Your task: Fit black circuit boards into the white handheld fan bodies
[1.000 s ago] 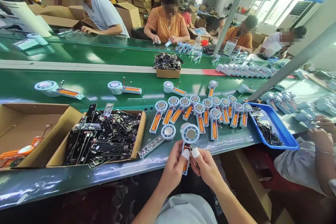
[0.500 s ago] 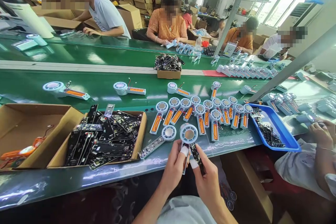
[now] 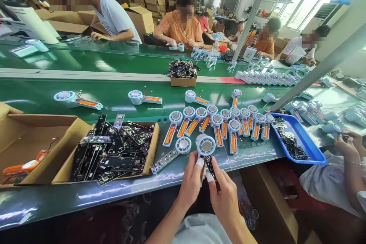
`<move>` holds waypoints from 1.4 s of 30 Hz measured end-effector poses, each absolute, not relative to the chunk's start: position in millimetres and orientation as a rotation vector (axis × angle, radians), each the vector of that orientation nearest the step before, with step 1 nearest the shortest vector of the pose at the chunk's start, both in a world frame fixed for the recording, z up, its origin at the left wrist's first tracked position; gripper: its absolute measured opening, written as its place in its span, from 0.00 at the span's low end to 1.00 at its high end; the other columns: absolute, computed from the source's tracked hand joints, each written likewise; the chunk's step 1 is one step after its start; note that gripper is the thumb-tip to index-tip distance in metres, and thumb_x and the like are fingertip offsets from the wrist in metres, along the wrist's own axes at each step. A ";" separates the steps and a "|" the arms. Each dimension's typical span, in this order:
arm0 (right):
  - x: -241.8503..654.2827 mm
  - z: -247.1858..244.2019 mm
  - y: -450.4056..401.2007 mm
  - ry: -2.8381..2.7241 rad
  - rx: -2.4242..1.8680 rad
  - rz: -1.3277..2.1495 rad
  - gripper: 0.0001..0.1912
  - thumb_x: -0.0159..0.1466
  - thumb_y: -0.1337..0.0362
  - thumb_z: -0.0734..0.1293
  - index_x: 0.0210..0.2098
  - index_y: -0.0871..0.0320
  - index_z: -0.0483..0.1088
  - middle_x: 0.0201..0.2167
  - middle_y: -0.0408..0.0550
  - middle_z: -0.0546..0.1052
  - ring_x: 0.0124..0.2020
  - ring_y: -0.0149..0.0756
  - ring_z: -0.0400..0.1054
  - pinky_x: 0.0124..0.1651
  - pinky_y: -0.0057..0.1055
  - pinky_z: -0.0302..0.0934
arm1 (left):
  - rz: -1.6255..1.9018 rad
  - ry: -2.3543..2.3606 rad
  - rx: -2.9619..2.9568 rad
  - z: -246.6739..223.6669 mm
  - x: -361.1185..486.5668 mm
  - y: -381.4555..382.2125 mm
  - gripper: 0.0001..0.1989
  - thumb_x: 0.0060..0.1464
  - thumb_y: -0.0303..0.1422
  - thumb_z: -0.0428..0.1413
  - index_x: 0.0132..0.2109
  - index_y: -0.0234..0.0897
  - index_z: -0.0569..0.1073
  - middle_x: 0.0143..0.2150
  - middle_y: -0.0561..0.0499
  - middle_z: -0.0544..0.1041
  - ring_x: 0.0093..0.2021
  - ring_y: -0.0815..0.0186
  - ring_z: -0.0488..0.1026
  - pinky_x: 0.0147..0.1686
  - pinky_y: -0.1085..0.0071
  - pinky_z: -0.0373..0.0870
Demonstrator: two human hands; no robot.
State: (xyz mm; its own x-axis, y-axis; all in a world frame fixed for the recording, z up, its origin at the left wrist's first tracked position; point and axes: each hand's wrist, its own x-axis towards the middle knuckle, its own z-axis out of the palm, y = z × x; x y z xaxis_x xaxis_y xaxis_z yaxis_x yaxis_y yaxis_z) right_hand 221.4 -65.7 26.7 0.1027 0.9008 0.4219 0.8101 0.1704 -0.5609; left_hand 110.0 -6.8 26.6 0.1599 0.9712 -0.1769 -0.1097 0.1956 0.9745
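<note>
Beside the bench (image 3: 254,150), two hands (image 3: 226,190) hold one device (image 3: 206,145), one board (image 3: 210,166).

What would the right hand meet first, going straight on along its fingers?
Past the black circuit board it holds, the right hand would probably meet the light-blue unit's round head, held by the left hand; depth is unclear.

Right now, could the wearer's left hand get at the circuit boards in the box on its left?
Probably yes, if the left hand releases the held unit: the boards lie uncovered beyond a low box wall and a resting unit.
</note>
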 end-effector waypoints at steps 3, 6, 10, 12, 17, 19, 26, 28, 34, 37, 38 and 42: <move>215.3 26.6 -62.5 -1.723 -1.716 0.157 0.28 0.70 0.70 0.55 0.69 0.59 0.59 0.39 0.56 0.81 0.33 0.40 0.78 0.36 0.31 0.74 | 1.040 1.109 1.070 22.7 112.2 -10.9 0.17 0.65 0.38 0.46 0.58 0.41 0.67 0.56 0.45 0.75 0.60 0.59 0.68 0.58 0.64 0.64; 208.4 25.1 -59.7 -1.781 -1.779 0.152 0.31 0.69 0.71 0.54 0.71 0.58 0.54 0.37 0.55 0.80 0.31 0.40 0.77 0.32 0.30 0.73 | 1.056 1.147 1.104 18.2 116.6 -13.9 0.22 0.65 0.39 0.47 0.63 0.39 0.62 0.65 0.41 0.67 0.68 0.56 0.59 0.66 0.58 0.56; 208.6 30.6 -58.7 -1.936 -1.952 0.133 0.35 0.66 0.75 0.55 0.72 0.58 0.50 0.34 0.53 0.79 0.24 0.38 0.75 0.25 0.27 0.68 | 1.076 1.135 1.091 16.4 119.8 -14.1 0.22 0.65 0.40 0.47 0.62 0.39 0.63 0.66 0.41 0.67 0.69 0.55 0.59 0.66 0.57 0.56; 212.7 38.8 -59.5 -2.108 -1.986 0.141 0.37 0.65 0.76 0.57 0.73 0.60 0.49 0.35 0.53 0.80 0.23 0.37 0.74 0.23 0.26 0.66 | 1.086 1.126 1.062 18.2 120.0 -14.5 0.20 0.65 0.41 0.47 0.60 0.40 0.64 0.64 0.42 0.69 0.67 0.56 0.62 0.65 0.59 0.59; 218.4 52.3 -61.2 -2.361 -1.968 0.103 0.39 0.62 0.78 0.58 0.72 0.65 0.47 0.36 0.57 0.81 0.27 0.41 0.76 0.28 0.28 0.68 | 1.065 1.110 0.981 18.9 122.1 -18.0 0.20 0.64 0.44 0.48 0.58 0.41 0.65 0.61 0.43 0.72 0.64 0.57 0.66 0.63 0.61 0.63; 216.4 47.6 -59.4 -2.293 -1.948 0.015 0.39 0.63 0.78 0.57 0.73 0.65 0.44 0.43 0.63 0.80 0.36 0.46 0.78 0.33 0.31 0.72 | 1.009 1.138 0.937 16.4 123.6 -18.0 0.21 0.63 0.45 0.49 0.58 0.41 0.65 0.63 0.43 0.71 0.66 0.56 0.65 0.63 0.59 0.62; 220.6 19.6 -54.6 -1.979 -1.881 0.026 0.33 0.71 0.69 0.52 0.73 0.64 0.39 0.39 0.57 0.80 0.29 0.41 0.77 0.27 0.29 0.70 | 0.859 1.125 1.254 32.0 94.7 -9.5 0.18 0.64 0.45 0.48 0.50 0.40 0.75 0.51 0.43 0.80 0.56 0.53 0.75 0.53 0.60 0.71; 226.4 16.7 -57.8 -1.939 -1.878 -0.026 0.33 0.71 0.69 0.52 0.73 0.65 0.38 0.39 0.59 0.80 0.30 0.41 0.77 0.27 0.30 0.70 | 0.870 1.202 1.527 38.3 73.3 -4.2 0.18 0.65 0.43 0.46 0.46 0.39 0.77 0.47 0.42 0.82 0.49 0.52 0.77 0.49 0.59 0.73; 230.3 6.5 -56.2 -1.937 -1.965 -0.094 0.35 0.67 0.74 0.52 0.73 0.62 0.41 0.40 0.57 0.78 0.29 0.42 0.75 0.26 0.31 0.69 | 0.920 1.788 2.177 26.5 31.2 15.1 0.17 0.62 0.29 0.44 0.48 0.34 0.76 0.49 0.34 0.80 0.52 0.46 0.75 0.52 0.50 0.69; 222.5 6.9 -49.2 -2.019 -2.019 -0.017 0.31 0.66 0.77 0.54 0.67 0.54 0.58 0.49 0.58 0.74 0.30 0.38 0.76 0.28 0.30 0.69 | 0.728 1.796 2.224 20.3 31.2 17.8 0.17 0.62 0.28 0.44 0.46 0.35 0.77 0.41 0.38 0.82 0.44 0.48 0.78 0.44 0.55 0.73; 218.8 9.6 -47.0 -2.050 -2.009 0.005 0.29 0.66 0.76 0.55 0.63 0.53 0.63 0.52 0.59 0.72 0.33 0.39 0.77 0.32 0.31 0.70 | 0.704 1.775 2.191 19.9 32.4 17.3 0.17 0.63 0.30 0.44 0.46 0.36 0.77 0.40 0.39 0.82 0.43 0.49 0.79 0.42 0.56 0.74; 196.8 27.5 -35.2 -2.122 -1.959 0.041 0.17 0.65 0.65 0.67 0.54 0.57 0.70 0.54 0.61 0.71 0.45 0.48 0.73 0.46 0.41 0.69 | 0.777 1.579 2.044 21.8 36.7 14.5 0.18 0.65 0.37 0.44 0.48 0.38 0.78 0.46 0.41 0.83 0.46 0.52 0.80 0.44 0.60 0.76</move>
